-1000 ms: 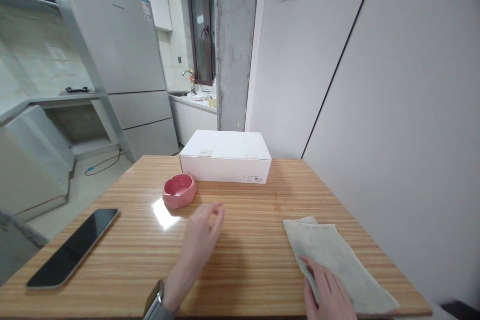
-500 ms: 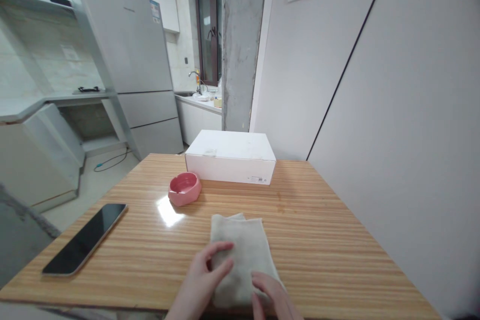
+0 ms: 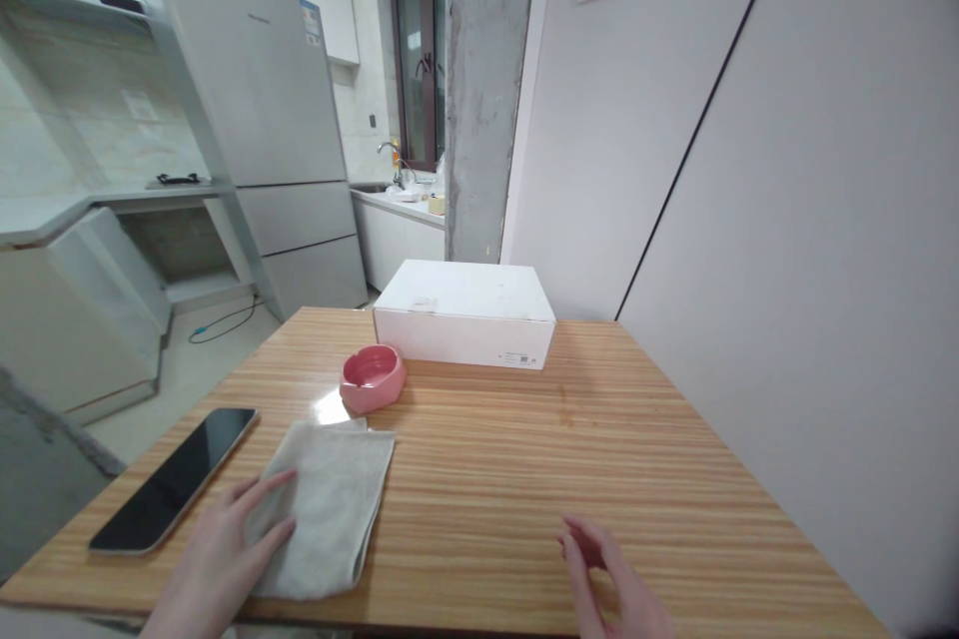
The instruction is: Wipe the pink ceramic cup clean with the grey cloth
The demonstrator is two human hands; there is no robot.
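Note:
A folded light grey cloth lies on the wooden table, between the phone and the table's middle. My left hand rests on the cloth's left side, with thumb and index finger stretched apart over the fabric. Its other fingers are partly hidden, and whether any reach under the cloth's edge I cannot tell. Well to the right of the cloth, over the front of the table, is my right hand. Its fingers curl so that thumb and fingertips come together, and nothing shows between them.
Behind the cloth stands a pink ashtray, with a white box farther back. A black-screened phone lies along the left edge of the wooden table. A white wall borders the right side; a fridge stands beyond.
The cloth has moved left from the table's front middle toward the phone, along with my left hand. My right hand has come off the cloth and shifted right.

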